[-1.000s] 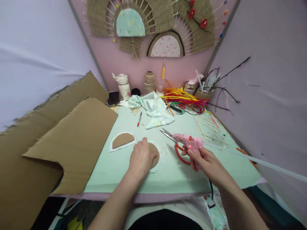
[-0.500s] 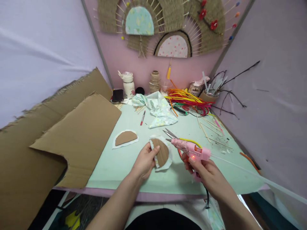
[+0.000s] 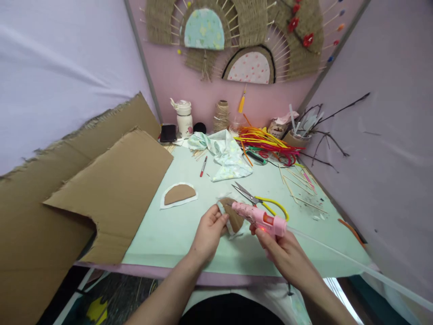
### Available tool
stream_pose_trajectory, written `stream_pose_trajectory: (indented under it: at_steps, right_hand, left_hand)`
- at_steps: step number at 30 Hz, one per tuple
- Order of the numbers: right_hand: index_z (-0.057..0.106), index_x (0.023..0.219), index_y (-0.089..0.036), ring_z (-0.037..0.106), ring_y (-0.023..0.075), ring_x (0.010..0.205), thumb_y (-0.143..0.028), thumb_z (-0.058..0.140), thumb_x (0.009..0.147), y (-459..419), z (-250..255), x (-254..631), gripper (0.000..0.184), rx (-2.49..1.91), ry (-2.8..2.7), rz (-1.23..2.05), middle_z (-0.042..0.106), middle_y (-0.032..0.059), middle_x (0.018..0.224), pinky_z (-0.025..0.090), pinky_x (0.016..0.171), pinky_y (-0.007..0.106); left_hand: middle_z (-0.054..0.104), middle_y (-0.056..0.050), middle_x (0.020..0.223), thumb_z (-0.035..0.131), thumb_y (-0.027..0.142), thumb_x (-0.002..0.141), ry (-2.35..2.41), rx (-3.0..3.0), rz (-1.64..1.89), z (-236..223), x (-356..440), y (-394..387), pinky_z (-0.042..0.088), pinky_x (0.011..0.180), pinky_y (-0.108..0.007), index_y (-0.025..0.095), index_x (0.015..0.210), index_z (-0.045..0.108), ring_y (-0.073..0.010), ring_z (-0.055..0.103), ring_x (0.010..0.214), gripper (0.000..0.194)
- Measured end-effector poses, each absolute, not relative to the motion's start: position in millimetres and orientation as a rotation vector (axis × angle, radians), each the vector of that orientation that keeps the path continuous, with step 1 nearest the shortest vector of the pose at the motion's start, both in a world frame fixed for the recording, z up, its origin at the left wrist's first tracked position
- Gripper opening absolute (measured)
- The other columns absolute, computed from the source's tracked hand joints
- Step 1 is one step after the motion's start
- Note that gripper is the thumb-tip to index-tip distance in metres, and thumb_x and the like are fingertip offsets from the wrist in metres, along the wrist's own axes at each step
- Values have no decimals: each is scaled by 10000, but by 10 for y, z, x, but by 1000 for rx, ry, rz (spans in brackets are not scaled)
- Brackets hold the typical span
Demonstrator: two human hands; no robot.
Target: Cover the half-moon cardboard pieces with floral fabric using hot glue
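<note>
My left hand (image 3: 211, 228) pinches the straight edge of a cardboard half-circle (image 3: 233, 219), backed with cloth that sticks out around its rim. In my right hand (image 3: 275, 246) is a pink glue gun (image 3: 259, 216), its small light glowing red and a long clear glue stick (image 3: 338, 246) trailing out behind. The gun's nozzle is at the cardboard piece, close to my left fingers; whether it touches cannot be made out. Scissors (image 3: 260, 199) with one yellow and one red handle lie just behind the gun, partly hidden. A second cardboard half-circle (image 3: 180, 193) rests on white cloth to the left.
Large cardboard sheets (image 3: 118, 180) lean at the left. Patterned cloth (image 3: 225, 155), a red marker (image 3: 203, 166), a twine spool (image 3: 221, 116), a white bottle (image 3: 184, 119) and coloured pipe cleaners (image 3: 267, 140) lie or stand farther back. Thin sticks (image 3: 297, 180) and branches (image 3: 326, 135) are at right.
My left hand has picked up the cardboard half-circle by its edge and lifted it. The glue gun has moved left, bringing its nozzle to the piece and uncovering the scissors' yellow handle.
</note>
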State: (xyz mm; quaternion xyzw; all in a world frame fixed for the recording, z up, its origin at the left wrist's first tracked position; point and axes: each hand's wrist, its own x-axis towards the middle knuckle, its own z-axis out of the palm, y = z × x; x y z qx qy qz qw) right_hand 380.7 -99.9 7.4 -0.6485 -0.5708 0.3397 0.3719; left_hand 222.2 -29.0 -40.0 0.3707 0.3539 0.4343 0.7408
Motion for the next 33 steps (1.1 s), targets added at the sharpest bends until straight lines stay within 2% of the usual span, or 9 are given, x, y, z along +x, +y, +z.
stream_pose_trajectory:
  at_steps: [3,7,10,13,19,25,29,33]
  right_hand:
    - [708,907,-199,570,188,581,-506,466,874,-1010,85,3778,393,-1661,-1471,862,631,22,615,494,575,279]
    - [710,932,-193,564,188,571,-525,446,880,-1037,91,3760,427,-1680,-1493,842,599,13,581,499,586,287]
    - [702,980,-173,567,187,582,-538,427,887,-1068,74,3759,466,-1714,-1507,830,582,9,576,503,606,293]
    - [692,1008,-168,557,185,563,-536,424,889,-1088,58,3761,471,-1734,-1514,809,556,-1,548,501,601,293]
    - [708,867,-210,517,174,477,-504,438,888,-1070,70,3745,400,-1664,-1535,785,532,-12,482,488,553,283]
    - [693,833,-188,519,170,491,-501,422,895,-1074,57,3750,419,-1721,-1541,758,538,-8,496,472,526,268]
    - [679,823,-184,504,162,486,-516,412,894,-1097,42,3768,432,-1747,-1538,761,537,-8,511,444,499,258]
    - [642,776,-184,499,155,485,-527,410,891,-1123,20,3778,429,-1759,-1521,783,534,-10,527,425,480,252]
  left_hand:
    - [581,14,725,623,313,808,799,942,975,-411,2214,-295,442,694,-234,167,987,608,-126,559,711,231]
    - [612,-2,802,587,327,826,804,1051,981,-365,2213,-319,437,756,-259,175,994,588,-143,561,762,226]
    - [534,31,690,585,331,820,877,1106,997,-333,2220,-344,408,665,-230,172,858,566,-118,495,662,165]
    - [415,62,603,580,334,813,945,1148,999,-321,2229,-360,355,578,-213,176,752,517,-102,408,588,181]
    - [490,37,678,541,321,828,923,1171,984,-320,2235,-371,379,629,-230,171,852,547,-124,466,658,152]
    - [564,15,741,513,282,854,929,1218,973,-299,2228,-394,379,647,-233,165,983,573,-129,497,689,184]
    - [531,31,677,511,276,854,957,1227,956,-309,2232,-392,358,602,-227,161,944,581,-117,458,626,162]
    - [515,32,681,520,274,846,949,1204,963,-317,2239,-391,370,623,-231,161,942,576,-121,468,653,158]
